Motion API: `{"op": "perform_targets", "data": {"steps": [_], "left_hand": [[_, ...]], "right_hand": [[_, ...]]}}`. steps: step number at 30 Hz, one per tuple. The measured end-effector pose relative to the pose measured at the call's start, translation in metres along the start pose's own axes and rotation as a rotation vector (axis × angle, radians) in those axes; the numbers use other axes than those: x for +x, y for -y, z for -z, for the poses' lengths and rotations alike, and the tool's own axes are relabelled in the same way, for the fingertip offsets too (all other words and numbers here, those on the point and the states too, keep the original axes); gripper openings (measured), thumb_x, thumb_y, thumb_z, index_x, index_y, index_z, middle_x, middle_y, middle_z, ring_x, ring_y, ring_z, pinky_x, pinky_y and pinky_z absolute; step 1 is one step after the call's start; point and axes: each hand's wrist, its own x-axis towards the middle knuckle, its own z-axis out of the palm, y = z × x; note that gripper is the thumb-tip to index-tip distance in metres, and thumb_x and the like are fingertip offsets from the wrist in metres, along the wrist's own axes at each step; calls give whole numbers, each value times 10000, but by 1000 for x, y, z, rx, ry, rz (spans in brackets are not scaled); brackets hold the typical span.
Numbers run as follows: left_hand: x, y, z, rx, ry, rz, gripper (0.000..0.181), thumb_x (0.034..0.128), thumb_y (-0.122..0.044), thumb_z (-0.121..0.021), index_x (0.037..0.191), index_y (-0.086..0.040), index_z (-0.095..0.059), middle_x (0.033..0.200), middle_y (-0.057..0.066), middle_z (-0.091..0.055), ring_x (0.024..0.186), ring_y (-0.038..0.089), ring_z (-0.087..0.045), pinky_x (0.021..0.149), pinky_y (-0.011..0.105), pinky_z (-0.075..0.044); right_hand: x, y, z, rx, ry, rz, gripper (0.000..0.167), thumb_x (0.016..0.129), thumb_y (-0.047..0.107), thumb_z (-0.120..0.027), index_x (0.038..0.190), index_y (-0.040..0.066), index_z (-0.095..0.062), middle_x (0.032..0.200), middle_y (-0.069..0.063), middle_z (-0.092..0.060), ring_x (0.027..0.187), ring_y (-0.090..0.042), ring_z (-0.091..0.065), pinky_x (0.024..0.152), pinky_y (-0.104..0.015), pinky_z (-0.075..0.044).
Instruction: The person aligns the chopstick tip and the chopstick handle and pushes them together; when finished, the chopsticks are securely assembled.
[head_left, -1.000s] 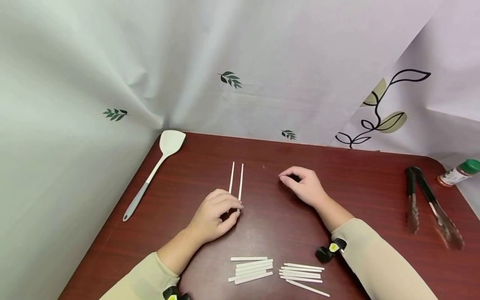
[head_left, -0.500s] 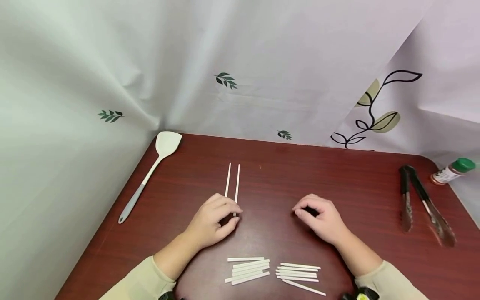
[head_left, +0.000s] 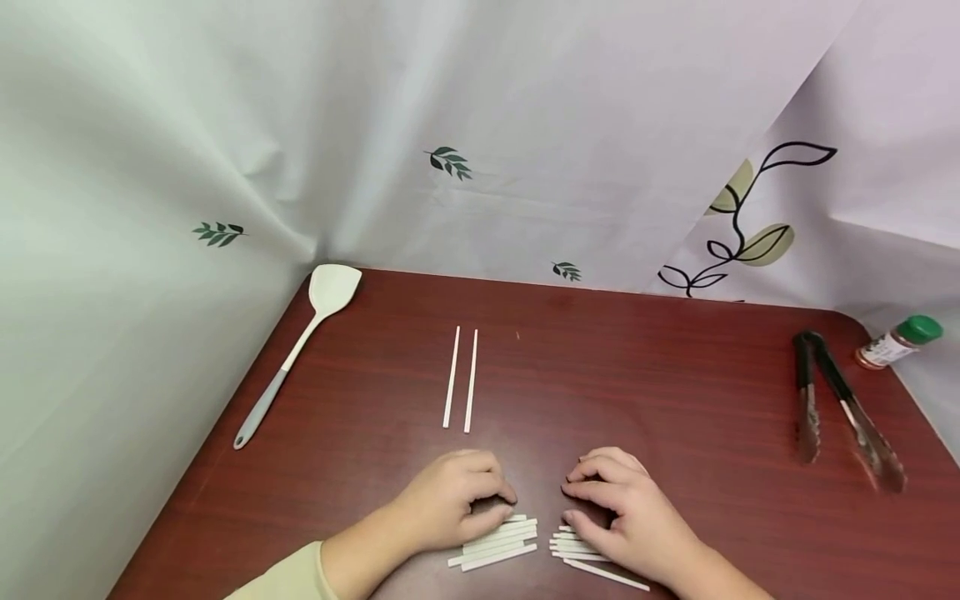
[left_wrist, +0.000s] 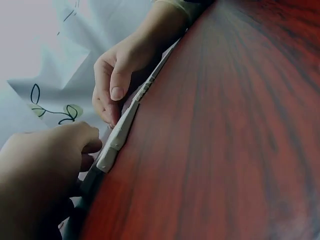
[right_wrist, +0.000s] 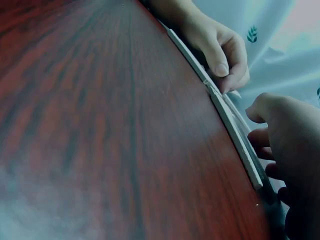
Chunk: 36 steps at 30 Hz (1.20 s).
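Note:
Two long thin white sticks (head_left: pixel 460 379) lie side by side in the middle of the table, pointing away from me. Closer in are two bunches of white sticks, a left bunch (head_left: pixel 501 548) and a right bunch (head_left: pixel 573 547), lying roughly crosswise. My left hand (head_left: pixel 459 502) hovers at the far side of the left bunch, fingers loosely bent, thumb over its upper sticks. Over the right bunch is my right hand (head_left: pixel 633 518), fingers spread and bent, thumb by the stick ends. No stick is visibly held by either hand. Both hands partly cover the bunches.
A white spatula (head_left: pixel 300 343) with a grey handle lies along the table's left side. At the right are black-handled metal tongs (head_left: pixel 840 400) and a green-capped spice bottle (head_left: pixel 898 342). A pale curtain (head_left: pixel 525 150) hangs behind the dark red table (head_left: pixel 637 358).
My left hand has let go of the two long sticks and drawn back to the left bunch. My right hand has come back towards me, from the table's middle to the right bunch.

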Motion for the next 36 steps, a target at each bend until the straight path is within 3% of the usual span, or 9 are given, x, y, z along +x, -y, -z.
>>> {"op": "perform_targets", "data": {"steps": [10, 18, 24, 27, 32, 36], "left_hand": [[2, 1, 2, -51, 45, 7, 162, 825, -342, -907, 933, -271, -810, 879, -183, -608, 819, -38, -525, 792, 163, -469], [0, 0, 2, -68, 46, 10, 143, 823, -316, -921, 933, -262, -848, 874, -198, -621, 814, -42, -542, 802, 147, -468], [0, -2, 1, -90, 68, 84, 162, 790, -287, -944, 917, -252, -850, 869, -201, -632, 827, -46, -543, 815, 162, -471], [-1, -4, 0, -108, 83, 130, 164, 780, -275, -954, 908, -257, -852, 865, -207, -642, 822, -55, -530, 810, 156, -458], [-1, -5, 0, -104, 84, 133, 159, 783, -283, -953, 901, -270, -848, 854, -216, -648, 810, -84, -495, 805, 119, -418], [0, -4, 0, -96, 78, 129, 163, 778, -282, -952, 895, -271, -839, 834, -209, -640, 800, -87, -479, 799, 117, -415]], "right_hand": [[1, 0, 2, 28, 30, 7, 347, 711, 208, -977, 1026, 267, -845, 1157, 121, -703, 1128, -169, -605, 1037, -296, -354], [0, 1, -1, 40, 59, -40, 215, 790, 248, -958, 924, 362, -833, 1141, 163, -699, 1133, -147, -587, 1015, -352, -364], [0, 1, 0, 35, 69, -45, 309, 698, 243, -991, 924, 383, -831, 1142, 193, -690, 1143, -132, -580, 1032, -328, -326], [-1, 1, -1, 48, 85, -55, 287, 706, 247, -990, 906, 386, -837, 1132, 199, -695, 1152, -142, -569, 1046, -340, -299], [-2, 2, -1, 60, 97, -64, 182, 782, 300, -960, 881, 392, -838, 1117, 204, -702, 1160, -166, -554, 1054, -345, -272], [-1, 2, 2, 67, 123, -64, 261, 726, 347, -990, 929, 397, -834, 1150, 211, -686, 1183, -149, -541, 1049, -329, -289]]}}
